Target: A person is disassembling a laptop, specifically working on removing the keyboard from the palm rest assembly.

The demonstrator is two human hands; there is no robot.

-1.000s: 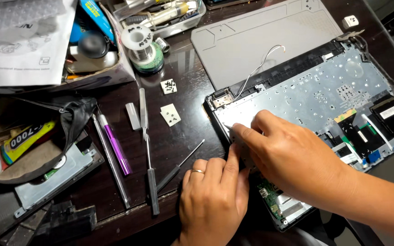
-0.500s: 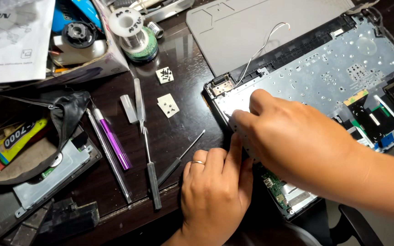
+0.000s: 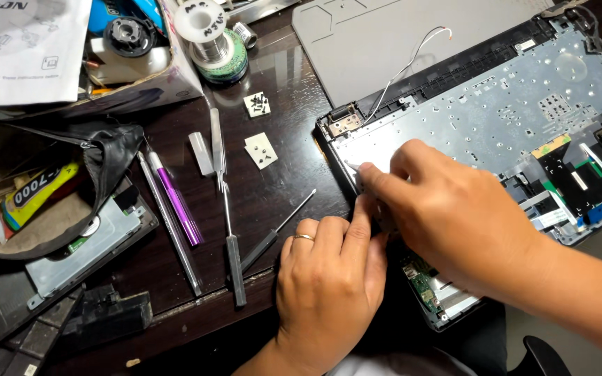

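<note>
Hands meet at the centre of the frame, over the near-left corner of an opened laptop chassis [image 3: 496,118] whose grey metal plate fills the upper right. The right hand [image 3: 461,209] pinches a thin pointed tool [image 3: 352,166] against that corner; the left hand [image 3: 329,278], ring on one finger, presses its curled fingertips on the chassis edge, grasping nothing. Screwdrivers [image 3: 228,209] and a purple pen [image 3: 175,202] lie left of centre. Prying here seems best done gently, the left hand bracing firmly.
</note>
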